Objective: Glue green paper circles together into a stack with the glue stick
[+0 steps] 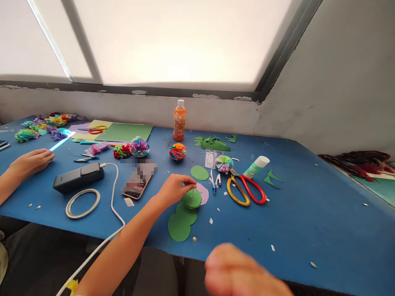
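Note:
My left hand (174, 189) reaches across the blue table (308, 213) and pinches a small stack of green paper circles (191, 199) between fingers and thumb. Those circles lie partly over a pink paper circle (205, 194). Two larger green circles (179, 226) overlap just in front of them, and one more green circle (199, 172) lies behind. My right hand (240, 273) hovers low at the near edge of the table, blurred, and nothing shows in it.
Yellow-and-red scissors (247, 191), a glue bottle (256, 166) and a pleated paper rosette (224, 163) lie to the right. An orange drink bottle (179, 120), paper flower balls (177, 151), a phone (137, 187), power bank (78, 176) and tape ring (82, 202) sit left. Another person's hand (31, 162) rests far left.

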Available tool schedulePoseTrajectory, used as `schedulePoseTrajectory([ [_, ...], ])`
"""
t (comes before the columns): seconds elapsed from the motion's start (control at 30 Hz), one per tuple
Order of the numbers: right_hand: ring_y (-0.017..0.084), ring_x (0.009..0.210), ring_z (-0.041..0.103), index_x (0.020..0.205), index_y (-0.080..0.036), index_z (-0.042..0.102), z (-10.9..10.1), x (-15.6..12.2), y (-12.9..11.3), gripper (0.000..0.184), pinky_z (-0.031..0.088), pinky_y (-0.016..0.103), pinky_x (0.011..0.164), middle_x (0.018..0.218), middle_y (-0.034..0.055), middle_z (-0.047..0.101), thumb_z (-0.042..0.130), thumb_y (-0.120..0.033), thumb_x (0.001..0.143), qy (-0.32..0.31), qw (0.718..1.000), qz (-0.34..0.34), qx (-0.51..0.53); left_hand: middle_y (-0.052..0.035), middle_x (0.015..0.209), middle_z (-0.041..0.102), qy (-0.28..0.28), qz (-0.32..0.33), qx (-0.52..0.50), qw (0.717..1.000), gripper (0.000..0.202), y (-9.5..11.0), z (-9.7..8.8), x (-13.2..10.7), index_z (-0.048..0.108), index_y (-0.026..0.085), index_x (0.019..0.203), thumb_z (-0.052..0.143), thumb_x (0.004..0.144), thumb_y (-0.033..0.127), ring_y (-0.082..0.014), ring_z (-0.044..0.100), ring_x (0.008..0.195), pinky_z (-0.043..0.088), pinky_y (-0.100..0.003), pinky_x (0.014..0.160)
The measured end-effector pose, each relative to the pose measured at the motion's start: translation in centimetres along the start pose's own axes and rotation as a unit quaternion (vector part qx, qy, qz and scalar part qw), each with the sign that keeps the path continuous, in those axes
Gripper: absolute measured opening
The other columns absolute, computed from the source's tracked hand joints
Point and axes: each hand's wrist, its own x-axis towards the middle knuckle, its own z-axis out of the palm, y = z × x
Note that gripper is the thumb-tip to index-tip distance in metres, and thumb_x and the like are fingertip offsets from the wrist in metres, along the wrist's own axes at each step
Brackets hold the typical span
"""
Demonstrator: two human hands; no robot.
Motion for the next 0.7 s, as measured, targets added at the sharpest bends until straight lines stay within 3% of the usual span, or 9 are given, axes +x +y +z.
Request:
schedulePoseTrajectory([
  [0.1,0.026,0.08,0.065,0.131,-0.031,0.045,-3.7,4.0,4.6,0.047,0.054,0.038,0.059,0.095,0.0092,0.068,0.031,-0.024,0.087,0.066,0.99,0.081,-0.095,-0.0027,0.083,0.072,0.009,-0.004,0.006,1.0,0.025,0.2,-0.1,0.0,0.071,0.018,0.088,0.053,0.08,0.034,-0.0171,0.061,0.071,0.047,-0.027,0.066],
  [0.13,0.023,0.074,0.064,0.132,-0.027,0.045,-4.8,4.7,6.5,0.048,0.052,0.034,0.058,0.089,0.0103,0.068,0.029,-0.02,0.087,0.071,0.965,0.131,-0.216,-0.0026,0.083,0.072,0.011,-0.006,0.009,1.0,0.025,0.3,-0.1,-0.1,0.071,0.018,0.088,0.052,0.08,0.034,-0.0169,0.061,0.07,0.046,-0.027,0.065],
  [0.17,0.024,0.07,0.063,0.132,-0.021,0.045,-5.7,5.1,8.5,0.048,0.05,0.034,0.056,0.083,0.0123,0.066,0.03,-0.016,0.087,0.051,0.927,0.162,-0.335,-0.0024,0.082,0.072,0.011,-0.009,0.014,1.0,0.025,0.3,-0.1,-0.1,0.071,0.018,0.088,0.052,0.08,0.034,-0.0168,0.06,0.068,0.046,-0.027,0.064],
  [0.23,0.023,0.061,0.059,0.134,-0.015,0.043,-6.9,5.1,12.2,0.051,0.043,0.03,0.046,0.072,0.0118,0.063,0.031,-0.009,0.084,-0.053,0.86,0.177,-0.475,-0.0022,0.081,0.072,0.012,-0.013,0.026,1.0,0.026,0.2,-0.1,-0.1,0.071,0.019,0.088,0.051,0.081,0.035,-0.0169,0.06,0.067,0.045,-0.028,0.062],
  [0.3,0.02,0.057,0.058,0.135,-0.019,0.04,-7.4,4.4,14.8,0.059,0.036,0.025,0.041,0.069,0.01,0.061,0.031,-0.001,0.08,-0.124,0.815,0.182,-0.536,-0.0023,0.082,0.072,0.011,-0.014,0.03,0.999,0.027,0.2,0.0,0.0,0.07,0.019,0.088,0.05,0.081,0.036,-0.0174,0.06,0.067,0.044,-0.028,0.061],
  [0.37,0.021,0.061,0.06,0.136,-0.023,0.038,-7.7,3.8,16.1,0.068,0.034,0.023,0.041,0.072,0.0105,0.061,0.033,0.005,0.075,-0.165,0.789,0.193,-0.559,-0.0028,0.083,0.072,0.01,-0.013,0.025,1.0,0.028,0.2,0.0,-0.1,0.07,0.019,0.088,0.049,0.081,0.036,-0.0183,0.061,0.069,0.044,-0.029,0.062],
  [0.5,0.022,0.061,0.062,0.134,-0.024,0.04,-7.8,3.8,15.9,0.066,0.037,0.024,0.045,0.072,0.0133,0.063,0.034,0.006,0.076,-0.181,0.796,0.218,-0.535,-0.004,0.085,0.072,0.005,-0.007,0.023,1.0,0.03,0.4,0.2,-0.4,0.069,0.019,0.087,0.048,0.082,0.039,-0.0197,0.061,0.074,0.043,-0.029,0.063],
  [0.7,0.02,0.065,0.063,0.13,-0.026,0.046,-7.9,4.9,16.5,0.063,0.035,0.024,0.049,0.086,0.0166,0.067,0.033,0.006,0.078,-0.165,0.8,0.233,-0.527,-0.0036,0.084,0.072,0.027,-0.003,0.041,0.999,0.034,0.6,0.2,-0.6,0.07,0.019,0.089,0.049,0.081,0.045,-0.0158,0.056,0.061,0.043,-0.026,0.058],
])
